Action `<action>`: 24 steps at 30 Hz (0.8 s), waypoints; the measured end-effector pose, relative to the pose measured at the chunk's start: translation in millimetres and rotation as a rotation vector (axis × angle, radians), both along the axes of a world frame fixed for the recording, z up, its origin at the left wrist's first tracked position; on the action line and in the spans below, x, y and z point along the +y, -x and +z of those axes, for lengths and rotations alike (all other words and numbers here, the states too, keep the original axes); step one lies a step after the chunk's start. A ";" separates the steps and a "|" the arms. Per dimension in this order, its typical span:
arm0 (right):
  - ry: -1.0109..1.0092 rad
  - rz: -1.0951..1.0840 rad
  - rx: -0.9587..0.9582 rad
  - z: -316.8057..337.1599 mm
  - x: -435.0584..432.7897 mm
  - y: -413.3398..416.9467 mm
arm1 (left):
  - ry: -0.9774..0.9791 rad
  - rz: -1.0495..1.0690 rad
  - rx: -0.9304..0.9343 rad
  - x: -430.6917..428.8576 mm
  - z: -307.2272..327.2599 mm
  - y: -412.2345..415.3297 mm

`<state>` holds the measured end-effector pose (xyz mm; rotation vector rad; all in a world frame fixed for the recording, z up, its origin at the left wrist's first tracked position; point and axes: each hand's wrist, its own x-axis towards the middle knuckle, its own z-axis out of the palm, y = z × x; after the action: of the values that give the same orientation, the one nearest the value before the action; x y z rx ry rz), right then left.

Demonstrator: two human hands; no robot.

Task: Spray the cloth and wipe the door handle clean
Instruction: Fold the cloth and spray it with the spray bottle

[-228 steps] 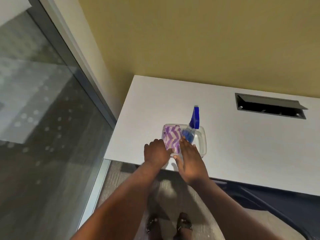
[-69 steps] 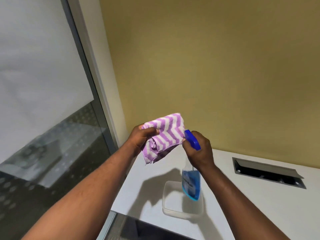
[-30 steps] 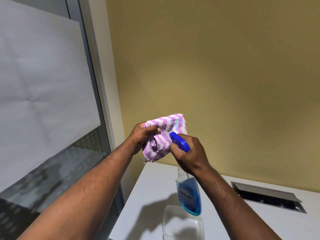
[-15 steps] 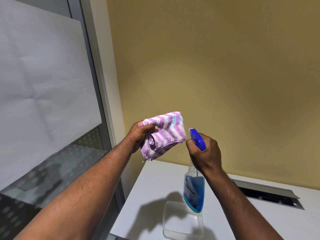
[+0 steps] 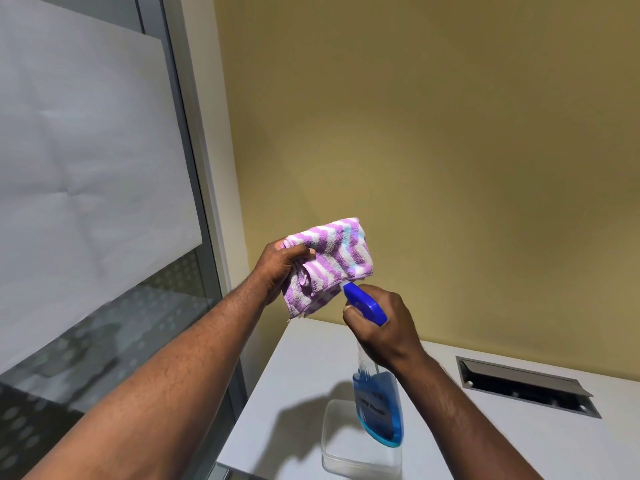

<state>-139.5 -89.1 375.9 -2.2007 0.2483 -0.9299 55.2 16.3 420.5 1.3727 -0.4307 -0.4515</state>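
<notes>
Head camera shows my left hand (image 5: 278, 271) closed on the bunched purple and white cloth (image 5: 332, 261), which I hold up in front of the yellow wall, above the left end of the white table (image 5: 485, 427). My right hand (image 5: 381, 323) is wrapped around the neck of the spray bottle (image 5: 377, 403), with one finger on the trigger side, and the blue nozzle (image 5: 349, 292) is almost touching the lower edge of the cloth. The step now is, I think, to wet the cloth. To do it well I should aim the nozzle at the flat striped face, not at the hem, and keep it a little apart so the liquid spreads and does not drip. The clear plastic tray (image 5: 329, 445) stands on the table under the bottle and can catch drops. Already some pale blue marks are on the stripes, so probably a light squeeze is enough. The door handle is not in view; the glass panel (image 5: 104, 202) is at my left.
</notes>
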 end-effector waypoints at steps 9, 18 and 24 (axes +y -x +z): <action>-0.020 -0.230 -0.084 1.3 -19.1 4.0 | 0.006 -0.010 0.021 6.4 -2.5 3.3; -0.024 0.006 -0.145 -6.2 -14.5 3.0 | 0.009 -0.024 0.012 -5.2 -7.7 4.4; -0.055 -0.018 -0.154 -13.1 -22.8 -5.5 | -0.072 -0.028 0.010 -7.1 -25.2 2.8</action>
<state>-134.0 -111.9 362.8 -2.0677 0.2179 -1.0838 52.4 9.1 395.3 1.4349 -0.4298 -0.5008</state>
